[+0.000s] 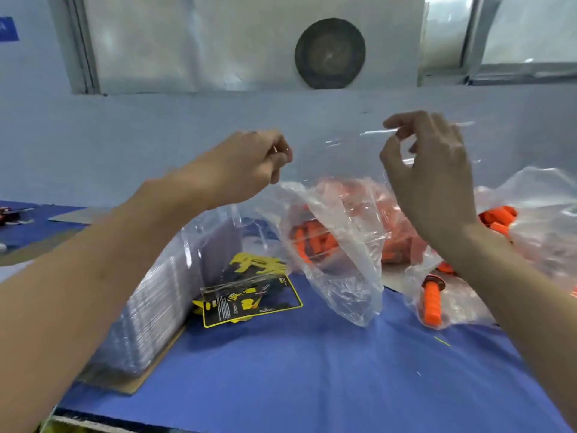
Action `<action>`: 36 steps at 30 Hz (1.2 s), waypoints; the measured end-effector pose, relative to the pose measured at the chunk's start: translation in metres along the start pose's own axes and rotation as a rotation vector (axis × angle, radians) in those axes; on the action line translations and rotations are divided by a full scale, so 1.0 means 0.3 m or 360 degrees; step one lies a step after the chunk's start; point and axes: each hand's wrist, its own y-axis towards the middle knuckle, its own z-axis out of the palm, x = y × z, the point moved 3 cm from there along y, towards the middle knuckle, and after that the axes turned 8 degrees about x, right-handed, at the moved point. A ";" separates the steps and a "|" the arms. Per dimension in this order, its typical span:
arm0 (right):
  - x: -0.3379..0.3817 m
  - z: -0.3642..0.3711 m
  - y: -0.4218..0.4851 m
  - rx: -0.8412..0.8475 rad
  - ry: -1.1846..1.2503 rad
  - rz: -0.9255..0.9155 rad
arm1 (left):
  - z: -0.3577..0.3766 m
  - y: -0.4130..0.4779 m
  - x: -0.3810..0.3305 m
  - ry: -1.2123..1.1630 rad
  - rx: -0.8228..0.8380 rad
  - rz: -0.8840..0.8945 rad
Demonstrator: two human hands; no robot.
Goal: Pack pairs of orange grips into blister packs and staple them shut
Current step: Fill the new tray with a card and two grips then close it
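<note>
Opening step, head view: both hands are up at mid-frame, spreading the mouth of the clear bag (340, 251), so my guess is that getting grips out comes first.
Left hand (256, 164): left of centre, fingers curled tight, apparently pinching the bag's rim; the film there is faint.
Right hand (432, 176): right of centre, thumb and forefinger pinching the rim, the other fingers loosely bent.
Orange grips (315, 242): bunched inside the hanging bag at centre. One loose grip (432, 303) lies in a second bag (543, 210) at lower right.
Blister packs (162, 295): a clear stack at lower left, lying on cardboard (131, 385), well apart from the grips.
Printed cards (249, 298): yellow and black, just beside the stack, on the blue table cover (312, 370).
Doing it well: keep the bag's bottom resting on the table so its weight does not tear the rim. Spread the mouth wide, then free one hand to draw out a matched pair.
Risk: thin film may slip from the pinch and spill the grips.
Stapler: not visible.
</note>
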 end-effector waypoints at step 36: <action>-0.539 0.385 -0.800 0.1522 -0.0266 0.0423 | 1.110 -0.192 0.171 -0.0318 0.0983 -0.0260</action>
